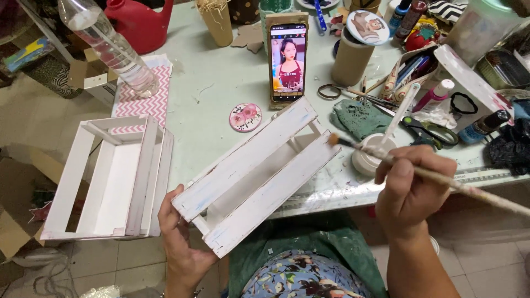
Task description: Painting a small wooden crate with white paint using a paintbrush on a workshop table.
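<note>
While the pale green table [221,94] lies crowded with craft clutter, your left hand [182,243] grips the near end of a white slatted crate [259,171] tilted over its edge — a second white crate [110,182] stands beside. Your right hand [411,190] pinches a paintbrush [386,159], bristles by the upper slat, above a small paint pot [369,157]. Steady the crate — stroke lightly along the grain.
</note>
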